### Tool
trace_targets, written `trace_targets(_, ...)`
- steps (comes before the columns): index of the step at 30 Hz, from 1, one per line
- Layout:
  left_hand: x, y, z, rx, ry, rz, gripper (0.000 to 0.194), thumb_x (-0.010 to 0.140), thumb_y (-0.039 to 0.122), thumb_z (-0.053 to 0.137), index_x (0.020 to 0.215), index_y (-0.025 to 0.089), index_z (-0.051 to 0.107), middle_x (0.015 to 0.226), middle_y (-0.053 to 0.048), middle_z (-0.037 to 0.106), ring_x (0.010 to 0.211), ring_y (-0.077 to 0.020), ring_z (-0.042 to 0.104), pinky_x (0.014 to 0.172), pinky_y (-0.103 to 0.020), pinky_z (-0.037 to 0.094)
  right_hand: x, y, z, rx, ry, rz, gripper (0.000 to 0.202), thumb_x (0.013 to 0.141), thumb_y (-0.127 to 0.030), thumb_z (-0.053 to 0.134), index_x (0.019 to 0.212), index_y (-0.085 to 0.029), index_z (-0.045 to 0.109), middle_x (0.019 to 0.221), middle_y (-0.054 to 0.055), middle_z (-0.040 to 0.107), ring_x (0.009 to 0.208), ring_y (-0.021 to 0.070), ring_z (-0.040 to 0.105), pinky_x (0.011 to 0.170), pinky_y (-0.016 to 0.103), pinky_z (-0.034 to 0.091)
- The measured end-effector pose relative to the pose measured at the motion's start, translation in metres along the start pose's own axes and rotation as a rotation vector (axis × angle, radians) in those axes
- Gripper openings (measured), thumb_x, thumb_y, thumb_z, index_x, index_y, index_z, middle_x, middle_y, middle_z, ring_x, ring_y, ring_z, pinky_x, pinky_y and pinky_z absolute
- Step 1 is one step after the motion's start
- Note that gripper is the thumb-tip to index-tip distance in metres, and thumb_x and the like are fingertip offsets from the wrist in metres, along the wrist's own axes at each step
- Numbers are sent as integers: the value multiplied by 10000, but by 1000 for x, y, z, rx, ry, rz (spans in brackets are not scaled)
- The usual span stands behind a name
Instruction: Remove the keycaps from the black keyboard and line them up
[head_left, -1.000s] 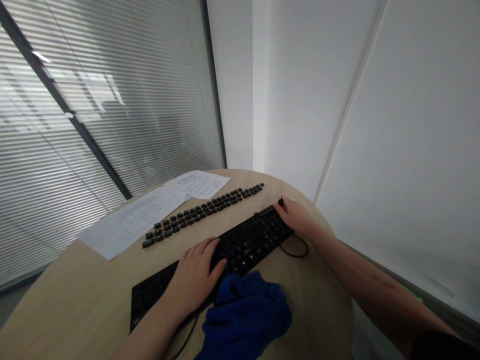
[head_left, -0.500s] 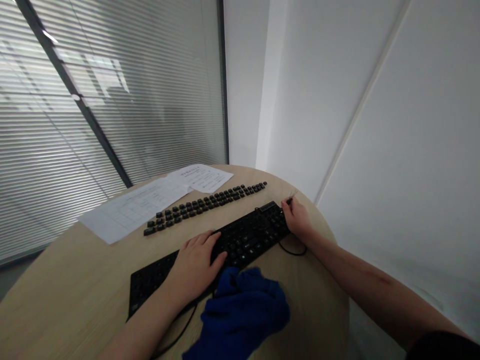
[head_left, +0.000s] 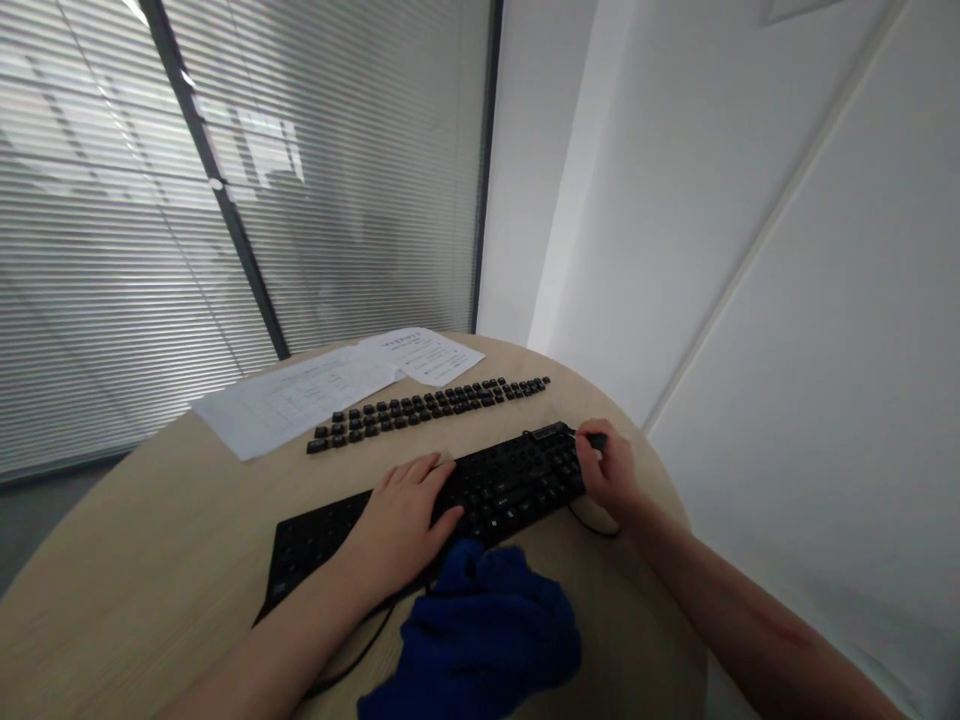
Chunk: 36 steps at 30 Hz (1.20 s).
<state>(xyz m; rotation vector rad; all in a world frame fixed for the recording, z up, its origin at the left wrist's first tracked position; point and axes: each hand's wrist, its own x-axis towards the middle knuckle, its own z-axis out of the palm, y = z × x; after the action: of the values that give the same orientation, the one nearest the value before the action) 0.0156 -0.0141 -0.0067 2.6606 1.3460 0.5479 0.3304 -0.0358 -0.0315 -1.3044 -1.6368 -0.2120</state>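
Observation:
A black keyboard [head_left: 517, 475] lies slanted across the table, with keys on its right part and a darker, apparently bare left part. My left hand [head_left: 405, 510] rests flat on its middle, fingers spread, thumb pointing right. Over the keyboard's far right end, my right hand [head_left: 611, 470] is closed round a small keycap puller [head_left: 598, 440] with a dark handle. Its thin tip points left toward the keyboard's corner; whether it touches a key I cannot tell. Loose black keycaps [head_left: 427, 405] stand in rows beyond the keyboard.
A crumpled blue cloth [head_left: 487, 630] lies in front of the keyboard, close to me. Printed paper sheets [head_left: 300, 395] are spread at the back left of the round wooden table [head_left: 135, 540]. A black cable [head_left: 360, 655] curves out near my left forearm. A white wall stands behind.
My right hand has turned, so the puller's wire end, which pointed up and away, now points left toward the keyboard. My left hand stays on the keyboard. The camera view has shifted slightly.

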Motion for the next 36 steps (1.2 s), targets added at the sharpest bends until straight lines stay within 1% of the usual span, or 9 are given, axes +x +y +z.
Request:
trace_targets(2,-1,8,-6,-75,54,23,473,887,365,558,1310,160,614,1417,-158,580,1298,-317,539,1120,-502,395,-2,-15,0,70,-30,-221,42,915,-228,524,947,-245,544,777,31,638,698,193,620,666,322,495)
trace_targets(3,-2,14,-10,-142,84,32,426,895,358,555,1266,166,636,1365,-145,619,1251,-299,574,1099,-481,422,-3,-22,0,115,-56,-322,81,905,-197,535,967,-248,541,777,26,637,690,185,618,656,316,495)
trace_targets(6,-5,31,-21,-340,108,-5,264,906,337,550,1093,204,680,1108,-85,725,1049,-252,660,967,-428,515,-5,-42,4,203,-141,-538,158,878,-149,559,992,-255,533,770,20,632,658,169,601,608,292,483)
trace_targets(10,-6,44,-23,-441,107,-53,189,861,340,623,988,210,675,970,-58,729,927,-236,672,870,-393,534,-9,-59,8,178,-250,-660,144,870,-154,594,963,-254,546,758,8,620,650,153,580,607,274,464)
trace_targets(15,-5,45,-12,-466,116,-80,158,819,317,672,931,205,666,906,-41,709,853,-216,656,799,-367,526,-16,-67,11,124,-336,-755,49,918,-199,584,898,-241,567,746,8,600,649,146,549,615,282,437)
trace_targets(19,-4,46,-9,-469,142,-72,106,824,294,655,869,199,654,855,-31,683,806,-196,637,742,-336,508,-19,-66,14,101,-405,-794,61,944,-223,575,885,-237,586,764,11,603,680,144,544,648,282,446)
trace_targets(24,-3,44,-7,-486,176,-101,82,820,264,605,845,193,637,798,-20,652,735,-172,608,668,-298,475,-16,-70,14,94,-395,-788,58,939,-218,581,882,-221,587,786,20,623,690,150,535,646,280,444)
trace_targets(32,0,33,-10,-611,147,-210,139,814,322,577,808,186,604,727,1,624,613,-146,553,591,-282,434,-8,-65,9,44,-349,-651,44,939,-208,556,899,-217,572,766,23,637,695,154,561,628,268,434)
trace_targets(36,2,30,-14,-599,107,-231,174,815,357,561,806,187,599,710,7,611,610,-150,549,588,-282,426,-5,-57,7,-4,-309,-576,105,935,-293,551,865,-218,573,762,32,626,699,167,549,635,286,431)
